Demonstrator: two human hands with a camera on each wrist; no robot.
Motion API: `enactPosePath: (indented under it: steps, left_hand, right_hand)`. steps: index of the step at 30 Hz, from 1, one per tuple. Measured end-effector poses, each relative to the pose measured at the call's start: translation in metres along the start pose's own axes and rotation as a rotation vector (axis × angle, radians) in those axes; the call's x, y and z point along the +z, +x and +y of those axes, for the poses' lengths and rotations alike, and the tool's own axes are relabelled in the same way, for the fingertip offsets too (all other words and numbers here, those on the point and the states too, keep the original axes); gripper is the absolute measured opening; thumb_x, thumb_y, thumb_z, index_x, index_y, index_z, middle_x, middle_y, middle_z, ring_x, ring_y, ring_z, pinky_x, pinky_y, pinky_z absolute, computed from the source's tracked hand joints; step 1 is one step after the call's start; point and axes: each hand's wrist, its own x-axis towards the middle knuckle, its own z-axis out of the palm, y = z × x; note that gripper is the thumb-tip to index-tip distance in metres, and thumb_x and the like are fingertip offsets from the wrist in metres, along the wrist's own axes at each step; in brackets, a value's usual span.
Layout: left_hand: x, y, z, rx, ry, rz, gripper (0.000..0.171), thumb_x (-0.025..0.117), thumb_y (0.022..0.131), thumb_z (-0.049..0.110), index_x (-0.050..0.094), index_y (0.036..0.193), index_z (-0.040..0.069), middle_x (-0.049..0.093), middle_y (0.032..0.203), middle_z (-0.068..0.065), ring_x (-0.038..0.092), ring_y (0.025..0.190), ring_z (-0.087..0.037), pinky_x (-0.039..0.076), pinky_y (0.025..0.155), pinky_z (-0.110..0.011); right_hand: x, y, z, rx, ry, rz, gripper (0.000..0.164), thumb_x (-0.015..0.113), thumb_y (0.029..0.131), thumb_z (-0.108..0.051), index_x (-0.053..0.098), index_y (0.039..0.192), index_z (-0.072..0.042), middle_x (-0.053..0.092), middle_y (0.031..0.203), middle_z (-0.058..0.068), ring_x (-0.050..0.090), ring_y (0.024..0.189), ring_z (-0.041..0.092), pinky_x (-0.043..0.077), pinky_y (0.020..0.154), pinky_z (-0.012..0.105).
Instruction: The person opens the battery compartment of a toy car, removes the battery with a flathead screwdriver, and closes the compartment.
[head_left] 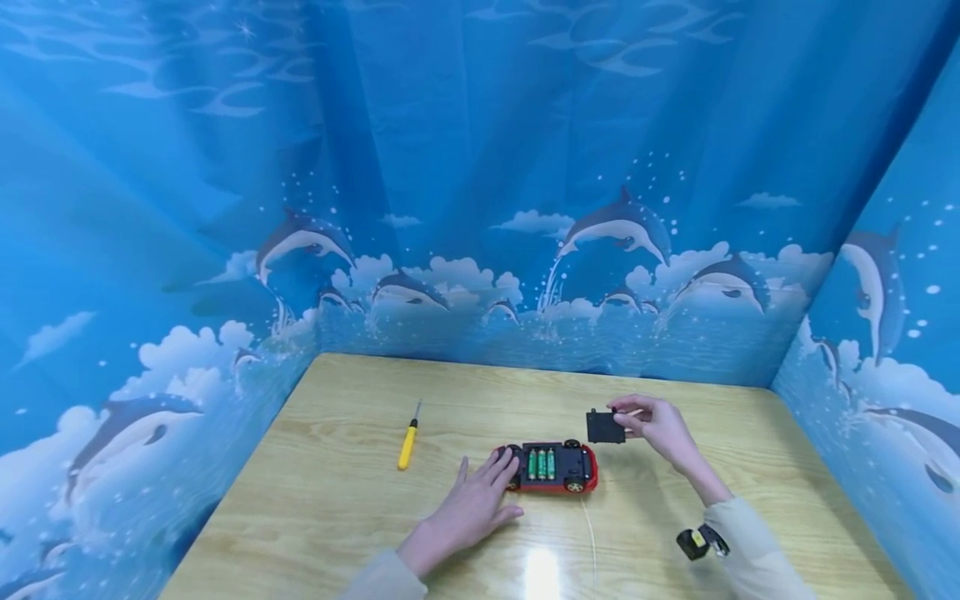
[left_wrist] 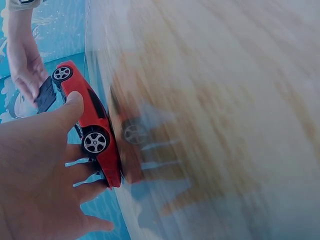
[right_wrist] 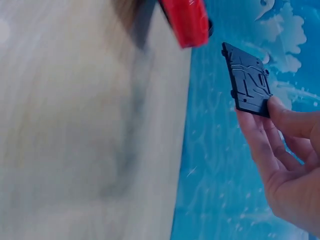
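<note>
head view: a red toy car [head_left: 570, 464] lies wheels up on the wooden table [head_left: 337, 500], with three green batteries [head_left: 542, 465] side by side in its black underside. the left hand [head_left: 468, 504] is spread, its nearly straight fingers resting on the car's left end by the wheels, its thumb held apart from them on the near side. to the right of the car and raised above the table, the right hand [head_left: 654, 423] pinches a thin black cover [head_left: 604, 427] at one edge between thumb and fingers; the right wrist view shows small tabs along the cover's edges and ridges on its face. a yellow-handled screwdriver [head_left: 408, 446] lies left of the car, well apart from it. behind the table hangs a blue backdrop [head_left: 465, 125] printed with dolphins
</note>
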Motion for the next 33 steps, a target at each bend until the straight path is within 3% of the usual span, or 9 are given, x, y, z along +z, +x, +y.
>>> enactPosePath:
  steps: [11,18,21,29,33]
  left_hand:
    - [-0.001,0.0,0.0,-0.007,-0.008,-0.007,0.073,0.042,0.089,0.056,0.023,0.146,0.014,0.018,0.152,-0.005,0.021,0.138,-0.027,0.015,0.106,-0.062]
    - [-0.001,0.001,-0.001,-0.008,-0.016,-0.008,0.073,0.043,0.089,0.055,0.023,0.146,0.014,0.017,0.152,-0.006,0.02,0.139,-0.027,0.014,0.106,-0.063]
    - [0.0,0.001,-0.001,-0.006,-0.014,-0.005,0.073,0.043,0.089,0.055,0.023,0.146,0.014,0.017,0.152,-0.006,0.02,0.139,-0.027,0.014,0.106,-0.062]
    - [0.001,0.002,-0.001,-0.006,-0.019,-0.01,0.072,0.043,0.089,0.054,0.022,0.146,0.014,0.018,0.152,-0.005,0.02,0.139,-0.027,0.014,0.107,-0.062]
    - [0.0,0.001,-0.001,-0.004,-0.017,-0.012,0.072,0.043,0.089,0.054,0.023,0.146,0.015,0.018,0.152,-0.005,0.021,0.139,-0.026,0.014,0.106,-0.062]
  right_hand:
    - [-0.017,-0.021,0.038,0.119,-0.037,-0.03,0.029,0.061,0.086,-0.005,0.06,0.115,0.002,0.062,0.11,0.023,0.065,0.081,0.021,0.057,0.065,0.034]
    - [-0.023,-0.03,0.058,0.234,-0.08,-0.037,0.027,0.06,0.085,-0.003,0.062,0.113,0.001,0.061,0.112,0.022,0.062,0.078,0.019,0.056,0.062,0.031]
    - [-0.026,-0.033,0.064,0.243,-0.121,-0.043,0.026,0.061,0.085,-0.002,0.063,0.111,0.002,0.061,0.107,0.022,0.062,0.078,0.018,0.056,0.061,0.03]
    - [-0.027,-0.042,0.068,0.307,-0.216,-0.05,0.022,0.065,0.08,0.0,0.067,0.101,0.003,0.064,0.081,0.008,0.061,0.065,0.015,0.055,0.056,0.029]
    - [-0.026,-0.043,0.068,0.302,-0.246,-0.057,0.023,0.067,0.079,-0.001,0.067,0.102,0.0,0.063,0.084,0.007,0.061,0.064,0.014,0.055,0.056,0.028]
